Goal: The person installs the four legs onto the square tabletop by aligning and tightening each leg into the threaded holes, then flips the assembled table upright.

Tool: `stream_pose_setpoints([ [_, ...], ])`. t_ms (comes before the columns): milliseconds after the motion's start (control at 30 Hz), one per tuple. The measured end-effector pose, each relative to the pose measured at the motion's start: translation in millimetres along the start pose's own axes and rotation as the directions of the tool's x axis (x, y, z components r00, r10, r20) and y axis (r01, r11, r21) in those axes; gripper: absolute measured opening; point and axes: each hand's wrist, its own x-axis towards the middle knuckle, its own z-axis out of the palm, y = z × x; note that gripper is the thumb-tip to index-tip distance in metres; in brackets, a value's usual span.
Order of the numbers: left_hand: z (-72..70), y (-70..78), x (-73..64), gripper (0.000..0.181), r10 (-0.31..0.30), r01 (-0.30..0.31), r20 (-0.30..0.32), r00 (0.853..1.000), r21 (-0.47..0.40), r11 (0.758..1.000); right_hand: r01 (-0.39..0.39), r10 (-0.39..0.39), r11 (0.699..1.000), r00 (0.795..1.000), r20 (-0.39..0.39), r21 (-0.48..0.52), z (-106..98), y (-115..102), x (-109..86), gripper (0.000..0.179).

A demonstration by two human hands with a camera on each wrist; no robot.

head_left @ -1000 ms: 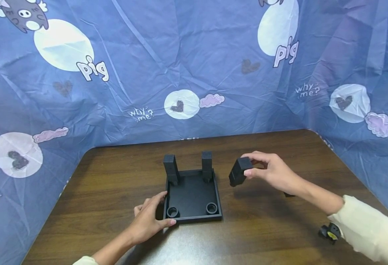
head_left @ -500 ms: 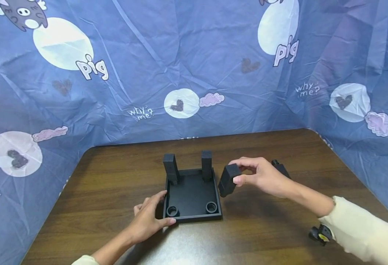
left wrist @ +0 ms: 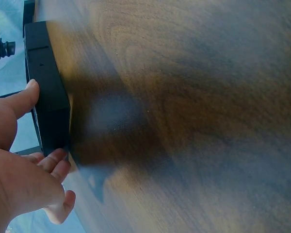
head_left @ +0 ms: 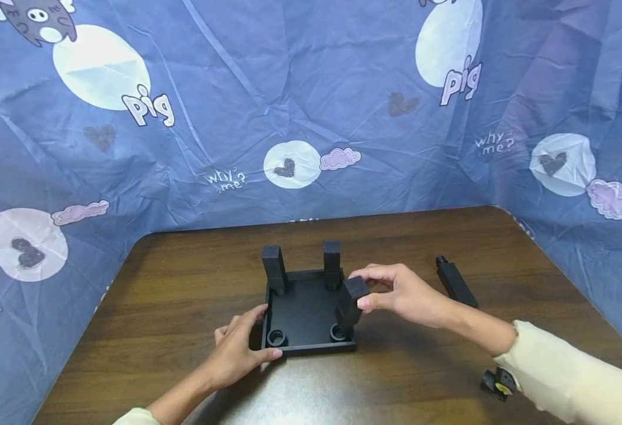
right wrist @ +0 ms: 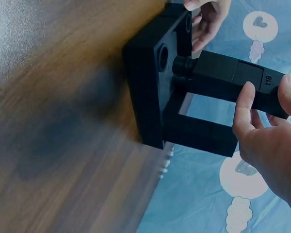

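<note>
The left hand [head_left: 238, 348] grasps the tray [head_left: 305, 313] at its near left corner, thumb on the near edge, fingers along the left edge. The right hand [head_left: 412, 298] pinches a tilted leg [head_left: 354, 295] between thumb and fingers, its threaded end just beside the near right corner's socket [right wrist: 163, 57], apart from it. Two upright legs [head_left: 273, 265] stand at the tray's far corners. A spare leg [head_left: 456, 283] lies toward the table's [head_left: 183, 283] right edge.
</note>
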Motion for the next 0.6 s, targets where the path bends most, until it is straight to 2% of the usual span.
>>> stream_pose_setpoints([
  [600, 0.9, -0.6, -0.5, 0.087, 0.008, -0.008, 0.001, 1.0, -0.006, 1.0, 0.002, -0.001, 0.999, 1.0, 0.028, -0.043, 18, 15, 6.1, 0.037],
])
